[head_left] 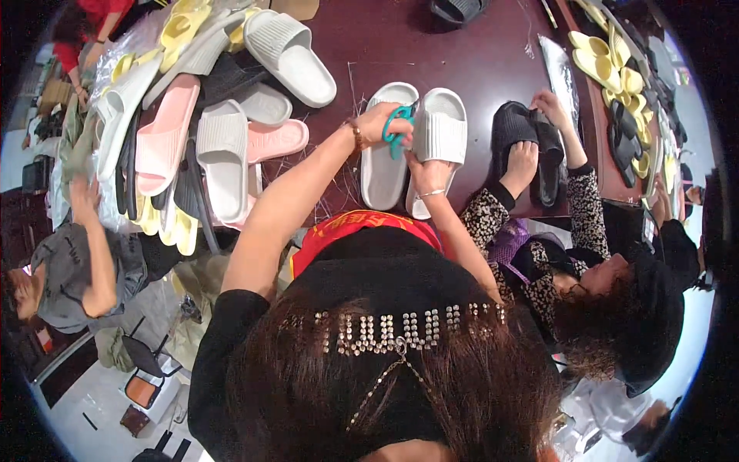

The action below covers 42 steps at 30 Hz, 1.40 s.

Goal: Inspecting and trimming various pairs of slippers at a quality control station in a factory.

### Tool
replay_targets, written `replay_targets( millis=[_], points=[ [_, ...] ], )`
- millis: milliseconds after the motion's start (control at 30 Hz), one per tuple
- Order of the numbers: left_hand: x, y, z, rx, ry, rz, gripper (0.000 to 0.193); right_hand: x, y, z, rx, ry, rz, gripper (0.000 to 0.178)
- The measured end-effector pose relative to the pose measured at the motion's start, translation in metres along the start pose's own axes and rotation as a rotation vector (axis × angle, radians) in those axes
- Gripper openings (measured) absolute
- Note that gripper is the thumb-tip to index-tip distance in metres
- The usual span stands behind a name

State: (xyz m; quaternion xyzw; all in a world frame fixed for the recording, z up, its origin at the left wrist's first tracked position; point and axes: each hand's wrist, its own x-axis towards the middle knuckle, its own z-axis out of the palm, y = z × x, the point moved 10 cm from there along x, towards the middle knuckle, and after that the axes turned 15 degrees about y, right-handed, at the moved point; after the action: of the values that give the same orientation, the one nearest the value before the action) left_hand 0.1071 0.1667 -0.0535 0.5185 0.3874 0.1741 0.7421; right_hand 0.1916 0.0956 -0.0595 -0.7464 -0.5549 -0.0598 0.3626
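Note:
My left hand (377, 127) grips teal-handled scissors (398, 131), their tip between two light grey slide sandals. The left sandal (382, 181) lies under this hand, which hides part of its strap. My right hand (433, 175) is tucked under the ribbed strap of the right sandal (445, 127), with its thumb toward the scissors. Its other fingers are hidden by the strap, so their grip is unseen. Both sandals lie side by side on the dark red table, toes pointing away from me.
Piled slides in grey, pink, black and yellow (223, 154) crowd the table's left side. Close on my right, a co-worker's hands (522, 160) handle black slides (514, 127). Yellow slides (596, 61) lie farther right. Another black slide (459, 9) sits at the far edge. A person (77, 262) works at left.

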Motion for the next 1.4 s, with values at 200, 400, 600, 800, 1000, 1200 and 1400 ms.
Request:
replay_targets(
  millis=[200, 400, 600, 800, 1000, 1200, 1400],
  points=[
    [-0.052, -0.025, -0.088, 0.083, 0.458, 0.143, 0.036, -0.003, 0.035, 0.001, 0.014, -0.067, 0.252, 0.071],
    [-0.105, -0.093, -0.118, 1.141, 0.759, 0.035, 0.045, -0.007, 0.071, 0.027, -0.026, -0.278, 0.484, 0.077],
    [-0.101, -0.099, -0.107, 1.413, 0.558, -0.235, 0.042, 0.001, 0.071, 0.025, -0.011, -0.206, 0.294, 0.061],
    [-0.076, -0.013, -0.019, 0.936, 0.468, 0.611, 0.039, -0.011, 0.058, -0.012, 0.210, -0.194, 0.436, 0.046],
    [-0.100, 0.021, 0.018, 0.857, 0.371, 0.926, 0.027, -0.025, -0.062, -0.013, 0.836, -0.738, 0.361, 0.037],
    [-0.111, -0.004, -0.069, 0.440, 0.446, 0.363, 0.020, -0.020, -0.039, 0.007, 0.295, -0.831, 0.116, 0.037],
    [-0.120, 0.000, 0.007, 0.662, 0.287, 0.775, 0.022, -0.008, -0.042, 0.026, 0.031, -0.103, -0.183, 0.043]
  ],
)
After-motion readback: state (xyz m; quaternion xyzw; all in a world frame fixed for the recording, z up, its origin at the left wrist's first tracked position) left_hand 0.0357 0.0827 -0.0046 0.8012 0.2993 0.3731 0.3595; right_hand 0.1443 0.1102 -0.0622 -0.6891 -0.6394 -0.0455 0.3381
